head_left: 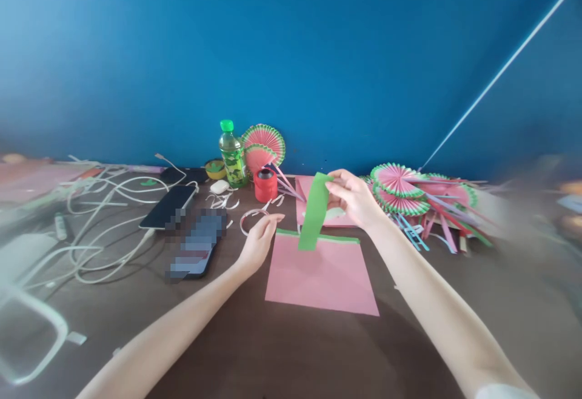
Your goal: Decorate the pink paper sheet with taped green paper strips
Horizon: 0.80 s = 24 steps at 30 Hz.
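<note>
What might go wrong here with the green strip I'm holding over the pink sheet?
The right hand pinches the green strip only at its top, so it hangs loose and may land crooked on the pink sheet. The left hand sits by that sheet's corner, not flat on it, so the sheet might slide.

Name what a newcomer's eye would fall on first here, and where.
The right hand pinches a green paper strip above a pink sheet on the dark table. Pink-and-green paper fans pile up at the back right, and the open left hand is beside the sheet's far left corner.
</note>
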Tool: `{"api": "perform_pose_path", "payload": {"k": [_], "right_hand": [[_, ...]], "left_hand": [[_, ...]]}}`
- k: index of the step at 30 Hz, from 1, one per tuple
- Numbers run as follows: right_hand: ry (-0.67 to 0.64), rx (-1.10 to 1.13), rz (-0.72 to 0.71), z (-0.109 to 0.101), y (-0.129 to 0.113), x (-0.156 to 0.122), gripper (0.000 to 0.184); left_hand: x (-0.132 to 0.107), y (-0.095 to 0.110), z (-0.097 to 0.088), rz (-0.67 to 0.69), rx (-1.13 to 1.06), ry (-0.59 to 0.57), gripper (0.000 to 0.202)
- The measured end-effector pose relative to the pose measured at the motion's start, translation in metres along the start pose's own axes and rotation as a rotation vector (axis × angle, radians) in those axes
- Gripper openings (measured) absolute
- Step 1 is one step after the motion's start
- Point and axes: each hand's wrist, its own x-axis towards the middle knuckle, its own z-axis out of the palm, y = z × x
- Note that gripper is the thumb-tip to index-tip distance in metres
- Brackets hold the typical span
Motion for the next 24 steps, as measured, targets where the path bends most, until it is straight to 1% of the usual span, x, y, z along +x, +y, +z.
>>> {"api": "perform_pose_path", "payload": {"k": [2, 3, 4, 5, 6, 8, 10, 12, 14, 15, 16, 17, 19, 21, 24], "right_hand": [[-0.030, 0.025, 0.051, 0.002, 0.006, -0.008, 0.027], [-0.022, 0.033, 0.066, 0.004, 0.008, -0.010, 0.028], [-0.007, 0.039, 0.075, 0.006, 0.010, -0.011, 0.029], [0.010, 0.043, 0.077, 0.009, 0.012, -0.012, 0.029], [0.023, 0.045, 0.075, 0.011, 0.012, -0.013, 0.029], [0.022, 0.028, 0.061, 0.012, 0.013, -0.013, 0.027], [0.021, -0.037, 0.031, 0.006, 0.014, -0.013, 0.024], [0.057, -0.164, -0.008, -0.010, 0.017, -0.011, 0.024], [0.131, -0.357, -0.046, -0.036, 0.024, -0.007, 0.021], [0.189, -0.477, -0.042, -0.050, 0.028, -0.006, 0.020], [0.207, -0.612, -0.012, -0.064, 0.033, -0.004, 0.021], [0.197, -0.754, 0.039, -0.077, 0.038, -0.003, 0.024], [0.119, -1.069, 0.119, -0.099, 0.048, -0.003, 0.032], [0.069, -1.146, 0.173, -0.111, 0.056, -0.005, 0.033], [0.010, -1.227, 0.220, -0.116, 0.064, -0.012, 0.026]], "left_hand": [[0.005, 0.012, 0.003, -0.044, -0.178, -0.082, 0.035], [0.007, 0.020, 0.005, -0.055, -0.265, -0.153, 0.035], [0.009, 0.027, 0.009, -0.082, -0.361, -0.249, 0.036], [0.011, 0.033, 0.013, -0.115, -0.438, -0.317, 0.037], [0.013, 0.038, 0.017, -0.151, -0.470, -0.357, 0.035], [0.015, 0.042, 0.024, -0.215, -0.501, -0.358, 0.032], [0.016, 0.039, 0.030, -0.292, -0.517, -0.338, 0.031], [0.016, 0.030, 0.032, -0.362, -0.561, -0.325, 0.030], [0.016, 0.021, 0.033, -0.404, -0.640, -0.340, 0.031], [0.015, 0.017, 0.033, -0.418, -0.668, -0.339, 0.031], [0.015, 0.013, 0.033, -0.427, -0.689, -0.334, 0.031], [0.015, 0.010, 0.034, -0.431, -0.701, -0.317, 0.032], [0.016, 0.006, 0.035, -0.430, -0.719, -0.279, 0.034], [0.016, 0.003, 0.036, -0.417, -0.745, -0.258, 0.036], [0.016, -0.001, 0.038, -0.403, -0.794, -0.235, 0.036]]}}
